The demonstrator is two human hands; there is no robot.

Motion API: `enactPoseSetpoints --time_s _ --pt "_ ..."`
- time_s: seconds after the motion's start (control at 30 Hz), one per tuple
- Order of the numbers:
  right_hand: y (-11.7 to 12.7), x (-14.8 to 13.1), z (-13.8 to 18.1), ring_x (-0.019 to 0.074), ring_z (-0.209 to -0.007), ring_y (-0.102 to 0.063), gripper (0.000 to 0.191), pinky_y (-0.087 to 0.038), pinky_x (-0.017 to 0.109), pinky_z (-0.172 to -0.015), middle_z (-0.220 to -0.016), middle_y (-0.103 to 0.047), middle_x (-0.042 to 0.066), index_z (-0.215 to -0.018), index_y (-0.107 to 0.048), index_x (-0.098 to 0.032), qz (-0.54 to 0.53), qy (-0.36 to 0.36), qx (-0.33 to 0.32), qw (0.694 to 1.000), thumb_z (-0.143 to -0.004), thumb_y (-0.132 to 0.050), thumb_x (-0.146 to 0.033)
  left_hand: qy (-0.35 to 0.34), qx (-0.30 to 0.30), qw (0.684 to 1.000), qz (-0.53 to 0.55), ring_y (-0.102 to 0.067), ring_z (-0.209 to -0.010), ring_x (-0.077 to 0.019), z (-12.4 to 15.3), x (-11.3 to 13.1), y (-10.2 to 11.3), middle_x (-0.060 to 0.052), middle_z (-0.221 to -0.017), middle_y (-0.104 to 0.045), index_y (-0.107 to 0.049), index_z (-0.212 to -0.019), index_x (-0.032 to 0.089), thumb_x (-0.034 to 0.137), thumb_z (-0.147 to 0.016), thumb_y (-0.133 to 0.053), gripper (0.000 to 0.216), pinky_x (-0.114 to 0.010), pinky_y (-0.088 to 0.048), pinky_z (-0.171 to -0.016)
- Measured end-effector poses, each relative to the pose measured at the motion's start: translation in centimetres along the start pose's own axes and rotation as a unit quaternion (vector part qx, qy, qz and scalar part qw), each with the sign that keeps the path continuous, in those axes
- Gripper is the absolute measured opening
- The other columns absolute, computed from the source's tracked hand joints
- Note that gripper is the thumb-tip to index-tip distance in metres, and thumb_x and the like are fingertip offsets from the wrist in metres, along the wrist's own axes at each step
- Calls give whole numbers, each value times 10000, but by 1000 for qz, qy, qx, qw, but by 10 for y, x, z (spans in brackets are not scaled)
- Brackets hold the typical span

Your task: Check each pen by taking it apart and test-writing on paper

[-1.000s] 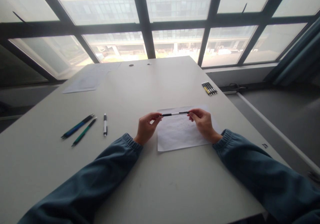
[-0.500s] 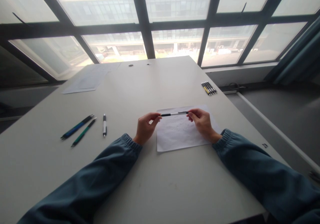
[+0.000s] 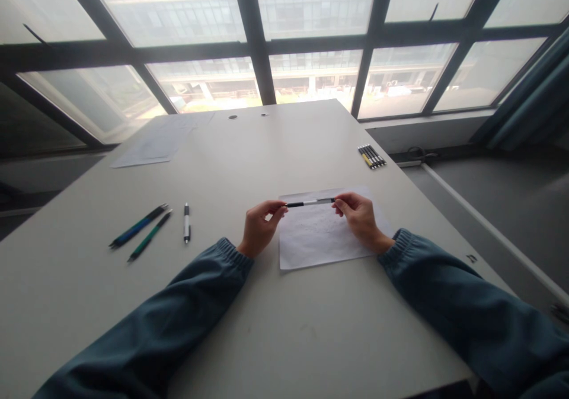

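Note:
I hold a black and white pen (image 3: 310, 203) level, just above a white sheet of paper (image 3: 322, 236) on the grey table (image 3: 249, 168). My left hand (image 3: 260, 227) pinches the pen's left end between thumb and fingers. My right hand (image 3: 361, 218) pinches its right end the same way. Both wrists sit near the table, in blue-grey sleeves. The paper bears faint marks.
To the left lie a blue pen (image 3: 137, 226), a green pen (image 3: 149, 242) and a black and white pen (image 3: 187, 222). A bundle of several pens (image 3: 372, 156) sits near the right edge. More paper (image 3: 153, 144) lies at the far left, below large windows.

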State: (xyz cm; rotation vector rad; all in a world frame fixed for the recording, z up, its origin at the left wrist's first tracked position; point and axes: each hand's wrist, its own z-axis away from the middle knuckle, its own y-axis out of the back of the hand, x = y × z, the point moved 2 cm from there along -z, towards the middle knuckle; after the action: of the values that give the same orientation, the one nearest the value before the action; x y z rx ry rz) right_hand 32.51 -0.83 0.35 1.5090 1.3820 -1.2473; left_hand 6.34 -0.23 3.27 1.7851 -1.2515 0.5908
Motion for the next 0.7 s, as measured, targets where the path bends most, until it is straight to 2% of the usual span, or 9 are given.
enactPoseSetpoints --time_s 0.7 --pt "0 -2 0 128 -547 -590 333 -492 266 -523 -688 -712 43 -855 -716 -156 30 -3 -6 1000 -796 -755 -481 1 -7 1000 -6 -715 -651 -156 0 1 1 -55 -751 -762 -731 -906 159 379 -872 -707 225 -268 -597 -675"
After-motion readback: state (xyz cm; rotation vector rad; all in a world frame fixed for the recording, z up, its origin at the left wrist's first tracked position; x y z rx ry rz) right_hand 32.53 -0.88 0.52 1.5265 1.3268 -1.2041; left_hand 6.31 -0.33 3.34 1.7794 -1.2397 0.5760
